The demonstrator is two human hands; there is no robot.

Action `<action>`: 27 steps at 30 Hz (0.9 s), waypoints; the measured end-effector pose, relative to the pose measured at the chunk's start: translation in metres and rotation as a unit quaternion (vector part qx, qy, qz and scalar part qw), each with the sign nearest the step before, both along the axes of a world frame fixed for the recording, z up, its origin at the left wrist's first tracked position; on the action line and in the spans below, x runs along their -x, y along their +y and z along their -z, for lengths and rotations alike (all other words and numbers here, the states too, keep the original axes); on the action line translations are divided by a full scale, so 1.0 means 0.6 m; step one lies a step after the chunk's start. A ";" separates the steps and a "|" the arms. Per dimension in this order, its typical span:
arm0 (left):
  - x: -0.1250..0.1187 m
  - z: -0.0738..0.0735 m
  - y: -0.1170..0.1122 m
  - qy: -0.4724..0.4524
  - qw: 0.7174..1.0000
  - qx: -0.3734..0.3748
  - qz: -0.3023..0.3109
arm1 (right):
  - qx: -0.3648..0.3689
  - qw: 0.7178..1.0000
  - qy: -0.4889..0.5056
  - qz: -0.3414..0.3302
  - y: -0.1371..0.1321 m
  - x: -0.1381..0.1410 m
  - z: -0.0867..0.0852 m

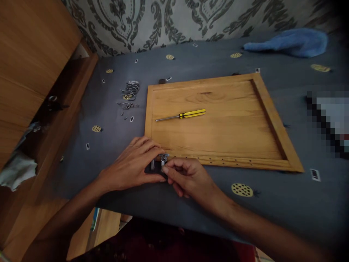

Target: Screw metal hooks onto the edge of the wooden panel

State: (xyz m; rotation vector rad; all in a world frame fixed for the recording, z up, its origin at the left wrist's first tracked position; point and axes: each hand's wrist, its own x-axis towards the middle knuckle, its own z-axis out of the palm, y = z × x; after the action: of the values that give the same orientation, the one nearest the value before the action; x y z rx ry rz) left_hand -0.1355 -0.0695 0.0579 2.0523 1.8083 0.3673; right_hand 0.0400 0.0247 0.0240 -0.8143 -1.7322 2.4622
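Note:
A wooden framed panel [234,120] lies on the grey cloth, with a row of small dark holes along its near edge. My left hand [133,163] rests over the panel's near left corner, its fingers stretched out and its thumb apart, beside small metal hooks. Pinched between the thumb and fingers of my right hand [188,176] is a small metal hook [163,159] at the near edge; its lower end is hidden by the fingertips. Another metal hook [153,165] hangs just left of it. A screwdriver [192,114] with a yellow and black handle lies on the panel.
Several metal hooks [131,91] lie in a pile left of the panel, with small screws [124,116] nearby. A blue cloth [291,43] lies at the back right. Wooden furniture [35,47] stands along the left, and a pixelated object [334,120] is at right.

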 end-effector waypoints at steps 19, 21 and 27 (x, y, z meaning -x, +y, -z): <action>-0.009 0.013 -0.002 -0.008 0.999 -0.024 -0.030 | -0.468 0.881 0.066 0.026 0.014 -0.039 0.003; -0.008 0.015 -0.002 -0.003 0.999 -0.027 -0.029 | -0.609 0.786 0.110 0.015 0.017 -0.051 0.008; -0.008 0.018 -0.003 -0.011 0.999 -0.037 -0.032 | -0.710 0.688 0.148 -0.026 0.017 -0.059 0.024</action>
State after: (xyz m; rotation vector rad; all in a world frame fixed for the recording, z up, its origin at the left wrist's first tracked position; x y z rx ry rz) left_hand -0.1305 -0.0712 0.0471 2.0357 1.8760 0.4806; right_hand 0.0752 0.0351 0.0098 -0.1079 -2.5734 0.5104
